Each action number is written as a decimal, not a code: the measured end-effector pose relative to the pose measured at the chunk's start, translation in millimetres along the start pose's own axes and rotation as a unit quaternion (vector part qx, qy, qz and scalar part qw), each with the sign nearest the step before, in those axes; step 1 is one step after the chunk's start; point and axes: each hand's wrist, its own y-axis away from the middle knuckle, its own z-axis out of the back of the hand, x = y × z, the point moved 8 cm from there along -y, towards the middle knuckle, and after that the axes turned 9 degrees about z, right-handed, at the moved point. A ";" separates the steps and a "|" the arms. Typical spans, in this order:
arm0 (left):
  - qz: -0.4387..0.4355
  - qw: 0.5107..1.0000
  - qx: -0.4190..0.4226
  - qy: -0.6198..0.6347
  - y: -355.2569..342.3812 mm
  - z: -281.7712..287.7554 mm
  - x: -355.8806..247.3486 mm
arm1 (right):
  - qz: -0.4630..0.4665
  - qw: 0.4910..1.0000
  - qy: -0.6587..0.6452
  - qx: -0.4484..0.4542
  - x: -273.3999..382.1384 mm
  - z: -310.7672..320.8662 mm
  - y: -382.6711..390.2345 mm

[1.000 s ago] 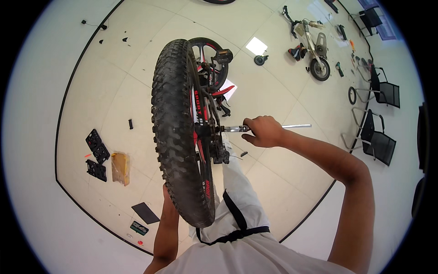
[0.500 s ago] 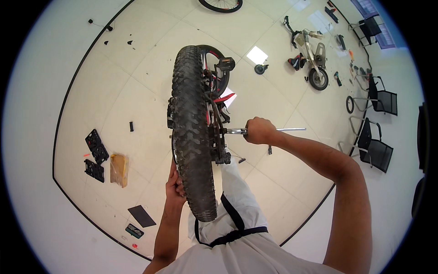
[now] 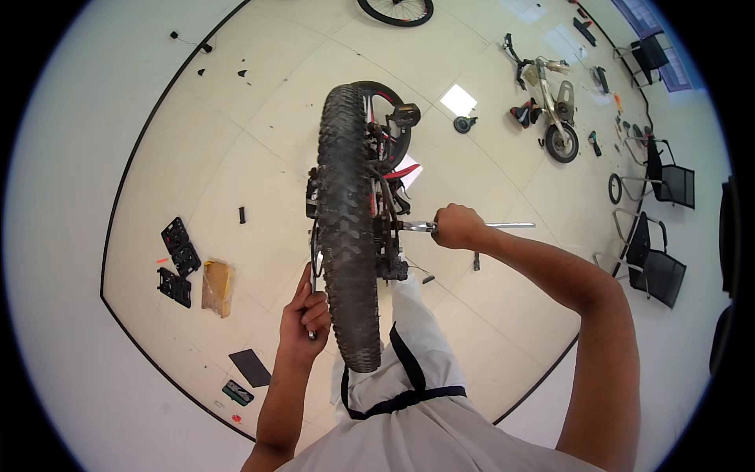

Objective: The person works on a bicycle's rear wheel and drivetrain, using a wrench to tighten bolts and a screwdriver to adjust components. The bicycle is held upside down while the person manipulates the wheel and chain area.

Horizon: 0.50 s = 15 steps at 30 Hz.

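Note:
A bicycle with a fat, knobbly tyre [image 3: 346,228] stands in front of me, the wheel pointing toward my body. On its right side my right hand [image 3: 458,226] is closed round a silver socket wrench [image 3: 418,226], whose head meets the wheel's hub area. The bar of the wrench sticks out past my fist to the right. My left hand [image 3: 307,316], to the left of the tyre, is wrapped round a slim silver wrench [image 3: 314,271]. Its upper end reaches toward the hub, where the tyre and frame parts hide the contact.
Open black tool cases [image 3: 182,250] and a yellow package [image 3: 217,288] lie on the floor at left. A partly stripped small scooter [image 3: 556,110] stands at the far right. Black chairs [image 3: 662,259] line the right wall. A loose wheel [image 3: 397,9] lies at the far edge.
The bicycle and floor have shifted slightly right in the view. My left hand has come out a little from the tyre, so its silver wrench shows more. My right hand keeps its grip.

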 end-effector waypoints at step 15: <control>-0.096 0.994 -0.028 -0.053 34.5 -94.4 -33.7 | 0.007 1.000 0.012 0.001 9.3 -5.7 -11.1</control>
